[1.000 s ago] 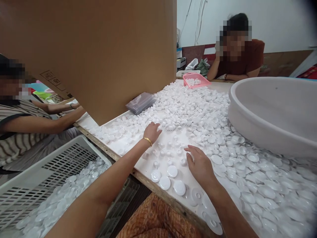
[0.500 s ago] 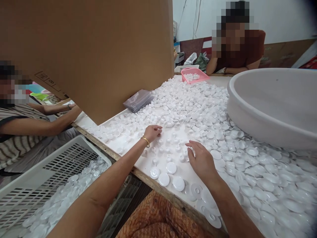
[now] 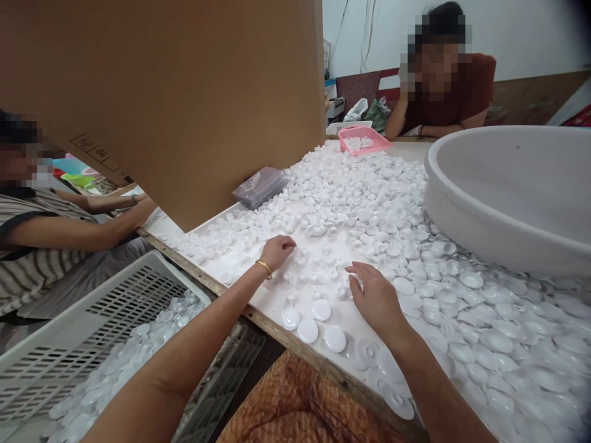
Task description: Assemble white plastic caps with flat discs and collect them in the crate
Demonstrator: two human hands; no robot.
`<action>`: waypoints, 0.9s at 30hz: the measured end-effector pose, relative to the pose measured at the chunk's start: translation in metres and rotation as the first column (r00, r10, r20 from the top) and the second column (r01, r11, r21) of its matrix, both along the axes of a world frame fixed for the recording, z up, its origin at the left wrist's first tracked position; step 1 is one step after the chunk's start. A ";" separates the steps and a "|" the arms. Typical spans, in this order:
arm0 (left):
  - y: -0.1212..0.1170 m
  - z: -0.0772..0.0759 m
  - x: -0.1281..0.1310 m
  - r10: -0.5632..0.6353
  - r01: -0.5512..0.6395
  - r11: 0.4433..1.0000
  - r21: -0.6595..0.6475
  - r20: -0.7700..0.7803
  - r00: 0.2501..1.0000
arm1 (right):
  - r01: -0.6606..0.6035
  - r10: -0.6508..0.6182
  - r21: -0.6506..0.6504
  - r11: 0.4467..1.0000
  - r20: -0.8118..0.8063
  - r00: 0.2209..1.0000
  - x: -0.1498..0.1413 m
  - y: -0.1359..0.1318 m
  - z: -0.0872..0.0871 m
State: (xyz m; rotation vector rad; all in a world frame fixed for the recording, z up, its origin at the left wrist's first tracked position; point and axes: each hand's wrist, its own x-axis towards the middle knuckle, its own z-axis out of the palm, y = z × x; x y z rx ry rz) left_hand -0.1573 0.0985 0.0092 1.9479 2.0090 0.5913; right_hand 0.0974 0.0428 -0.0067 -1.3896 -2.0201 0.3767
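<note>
A white table (image 3: 258, 271) is strewn with several small white plastic caps (image 3: 360, 197) and flat white discs (image 3: 322, 310). My left hand (image 3: 276, 251), with a gold bangle at the wrist, rests on the table among small caps, its fingers curled in; what they hold, if anything, is hidden. My right hand (image 3: 375, 296) lies palm down over small caps, fingers bent together, with something white showing at the fingertips. Three discs lie near the front edge between my arms.
A large cardboard sheet (image 3: 184, 92) stands at the left. A wide white basin (image 3: 508, 191) sits at the right. A white slotted crate (image 3: 92, 332) of discs is at the lower left. A pink tray (image 3: 362, 140) and two other people are nearby.
My left hand has drawn back toward me and its fingers have curled in from spread. My right hand has barely moved.
</note>
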 end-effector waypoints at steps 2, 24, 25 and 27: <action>-0.013 0.014 -0.009 0.007 -0.007 1.000 -0.010 -0.041 0.999 | 0.003 -0.003 0.012 1.000 0.004 1.000 0.002 0.001 -0.001; -0.078 0.020 -0.018 -0.301 0.076 0.923 -0.376 -0.586 0.753 | 0.134 -0.125 -0.100 0.986 0.092 0.988 0.080 -0.056 0.031; -0.080 0.018 -0.015 -0.321 0.099 0.922 -0.373 -0.598 0.734 | 0.118 -0.098 -0.105 0.987 0.180 0.979 0.080 -0.061 0.026; -0.083 0.015 -0.007 -0.340 0.121 0.922 -0.368 -0.616 0.710 | 0.065 -0.025 -0.111 0.992 0.330 0.944 0.078 -0.066 0.017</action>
